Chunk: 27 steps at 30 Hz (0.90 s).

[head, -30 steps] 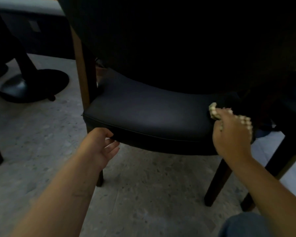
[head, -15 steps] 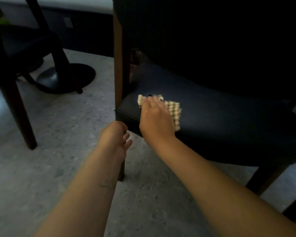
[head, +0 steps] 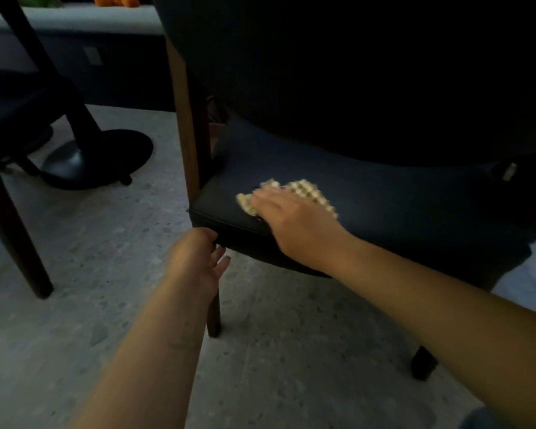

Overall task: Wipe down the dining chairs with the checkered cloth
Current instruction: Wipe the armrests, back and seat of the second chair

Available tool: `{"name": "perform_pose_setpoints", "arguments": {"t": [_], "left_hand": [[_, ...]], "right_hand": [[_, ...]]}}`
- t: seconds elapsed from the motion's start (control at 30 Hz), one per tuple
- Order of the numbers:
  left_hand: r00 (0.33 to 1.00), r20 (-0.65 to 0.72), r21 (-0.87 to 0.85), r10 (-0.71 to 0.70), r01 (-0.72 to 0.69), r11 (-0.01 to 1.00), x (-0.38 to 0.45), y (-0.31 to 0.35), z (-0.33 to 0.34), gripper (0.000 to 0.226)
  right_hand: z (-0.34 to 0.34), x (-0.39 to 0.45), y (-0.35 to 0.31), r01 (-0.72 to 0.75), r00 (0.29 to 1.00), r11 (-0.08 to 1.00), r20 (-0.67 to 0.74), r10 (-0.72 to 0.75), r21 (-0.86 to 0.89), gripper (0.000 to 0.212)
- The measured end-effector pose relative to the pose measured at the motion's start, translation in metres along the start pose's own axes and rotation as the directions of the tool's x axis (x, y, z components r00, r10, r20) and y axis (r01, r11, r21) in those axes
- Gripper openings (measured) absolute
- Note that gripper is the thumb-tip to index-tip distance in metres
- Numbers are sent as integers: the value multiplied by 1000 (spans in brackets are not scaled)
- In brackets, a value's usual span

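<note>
Centrally, I see one dining chair [head: 384, 193]; its dark backrest overhangs the seat and hides the seat's rear. One checkered cloth [head: 304, 193] lies near the seat's front-left corner, pressed flat under my right hand [head: 291, 221], fingers straight. My left hand [head: 198, 258] touches the seat's front-left corner from below, fingers loosely spread. Left of the chair: one round black pedestal base [head: 106, 159] and one dark wooden leg [head: 13, 233] on the speckled floor [head: 106, 243].

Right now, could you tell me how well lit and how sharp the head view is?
Head view: dim overall; the chair's backrest is nearly black; the checkered cloth and right hand's fingers are motion-blurred; the left hand and floor read clearer.
</note>
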<state>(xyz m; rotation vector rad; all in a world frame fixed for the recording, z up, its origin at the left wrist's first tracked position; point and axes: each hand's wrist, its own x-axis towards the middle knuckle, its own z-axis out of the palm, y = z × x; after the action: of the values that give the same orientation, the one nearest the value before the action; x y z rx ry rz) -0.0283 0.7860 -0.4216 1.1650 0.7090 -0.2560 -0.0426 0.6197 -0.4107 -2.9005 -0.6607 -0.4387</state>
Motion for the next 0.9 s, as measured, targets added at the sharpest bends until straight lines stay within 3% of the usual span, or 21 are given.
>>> {"name": "perform_pose_setpoints", "arguments": {"t": [0.07, 0.13, 0.2, 0.23, 0.37, 0.5, 0.6, 0.7, 0.8, 0.9], "left_hand": [[1000, 25, 24, -1, 0, 1000, -1, 0, 0, 47], [1000, 24, 37, 8, -9, 999, 1, 0, -1, 48], [1000, 20, 46, 20, -21, 999, 0, -2, -1, 46], [1000, 15, 50, 25, -26, 998, 0, -3, 0, 46], [998, -25, 47, 53, -52, 998, -3, -4, 8, 45], [995, 5, 24, 104, -104, 994, -8, -4, 19, 42], [978, -56, 178, 199, -187, 966, -10, -12, 37, 50], [938, -89, 424, 336, -270, 865, -27, -27, 60, 76], [909, 17, 577, 416, -348, 738, -50, -50, 79, 79], [852, 151, 708, 501, -447, 547, -58, -72, 82, 80]], "right_hand": [[-3, -8, 12, -179, 983, 984, -40, 178, -15, 46], [-4, 15, 7, -422, 903, 906, -77, 422, 19, 37], [-4, 47, -9, -557, 821, 828, -112, 560, 55, 29], [0, 60, -16, -545, 830, 837, -110, 547, 52, 29], [12, 66, -29, -231, 972, 970, -34, 234, 72, 42], [-2, 14, -1, -68, 998, 996, 19, 67, 55, 50], [-14, -34, 31, -131, 991, 991, 27, 131, 15, 59], [-30, -80, 60, -224, 974, 974, -11, 225, 22, 62], [-39, -110, 79, -281, 958, 959, -52, 282, 19, 60], [-40, -132, 95, -342, 933, 939, -100, 345, 45, 55]]}}
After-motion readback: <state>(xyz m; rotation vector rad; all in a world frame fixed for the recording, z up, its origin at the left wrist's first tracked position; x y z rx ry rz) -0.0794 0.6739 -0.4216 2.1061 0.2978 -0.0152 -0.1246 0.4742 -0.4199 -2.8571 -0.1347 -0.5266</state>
